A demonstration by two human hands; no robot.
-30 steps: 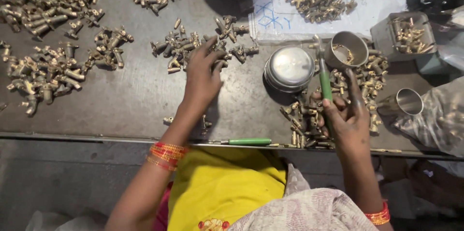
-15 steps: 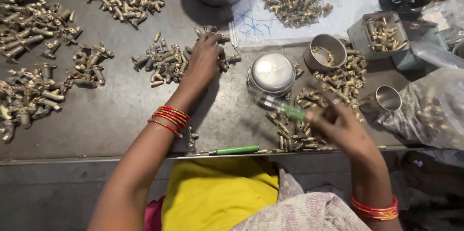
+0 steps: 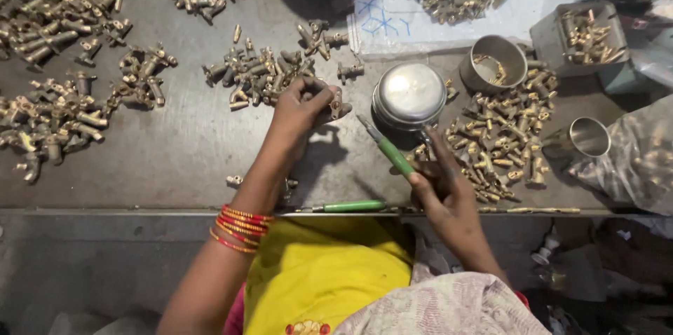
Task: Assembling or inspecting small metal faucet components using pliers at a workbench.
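My left hand (image 3: 298,107) is closed around a small brass fitting (image 3: 336,105), lifted a little off the dark metal table (image 3: 175,160) beside a loose pile of brass fittings (image 3: 259,72). Red and gold bangles circle that wrist. My right hand (image 3: 442,191) grips a green-handled screwdriver (image 3: 389,151), its tip pointing up-left toward the left hand. The right hand hovers by another heap of brass fittings (image 3: 501,135) and a round lidded steel tin (image 3: 410,94).
A second green-handled tool (image 3: 350,206) lies at the table's front edge. Steel cups (image 3: 496,62) (image 3: 589,137), a box of fittings (image 3: 585,35), a plastic bag (image 3: 641,156), a steel bowl at the back and more brass heaps on the left (image 3: 52,114) surround the work area.
My left hand has picked a fitting out of the pile and drawn it toward me. My right hand swung the screwdriver from upright to pointing left, toward the fitting.
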